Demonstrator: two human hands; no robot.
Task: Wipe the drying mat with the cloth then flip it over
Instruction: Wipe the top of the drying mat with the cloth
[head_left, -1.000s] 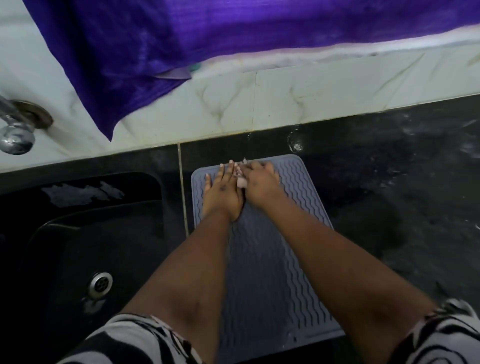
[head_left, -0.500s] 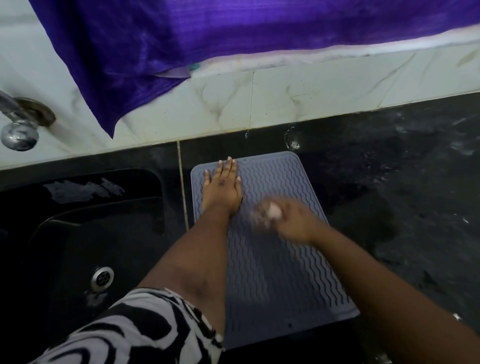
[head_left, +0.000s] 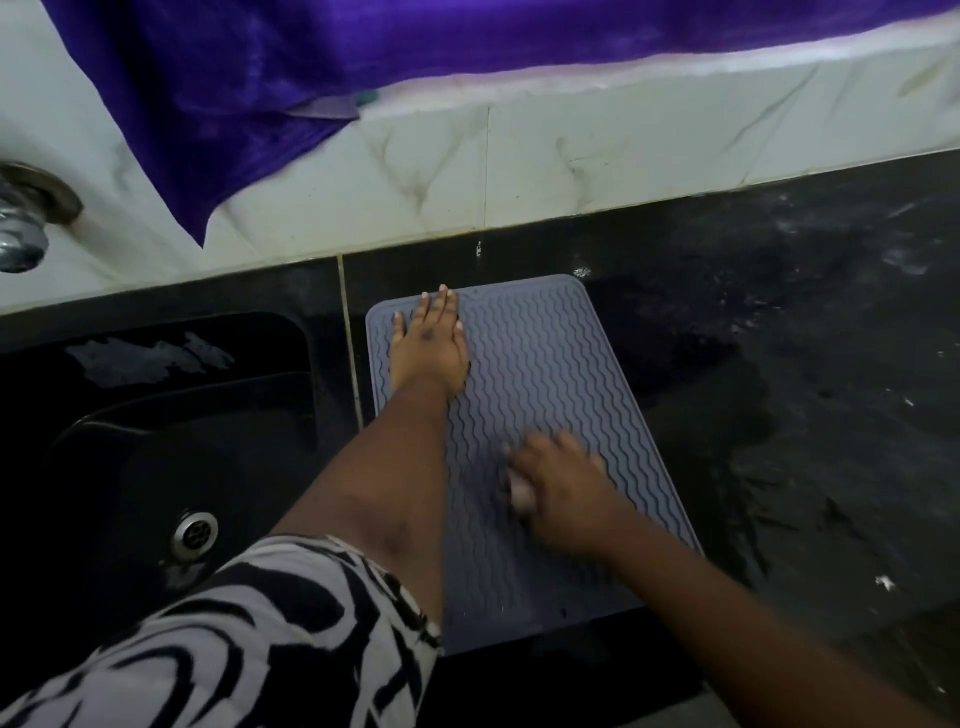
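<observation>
A grey drying mat (head_left: 545, 358) with wavy ridges lies flat on the black counter, just right of the sink. My left hand (head_left: 428, 343) presses flat on the mat's far left corner, fingers straight. My right hand (head_left: 563, 480), blurred by motion, is on the middle of the mat and grips a small pale cloth (head_left: 521, 496), most of it hidden under the fingers.
A black sink (head_left: 156, 467) with a metal drain (head_left: 195, 532) sits left of the mat. A tap (head_left: 23, 228) is at the far left wall. A purple towel (head_left: 363, 57) hangs over the white tiled ledge behind. Wet black counter (head_left: 805, 389) stretches right.
My right hand has swept the cloth from the mat's far edge, beside my left hand, down toward the middle of the mat. My left hand stays pressed on the far left corner.
</observation>
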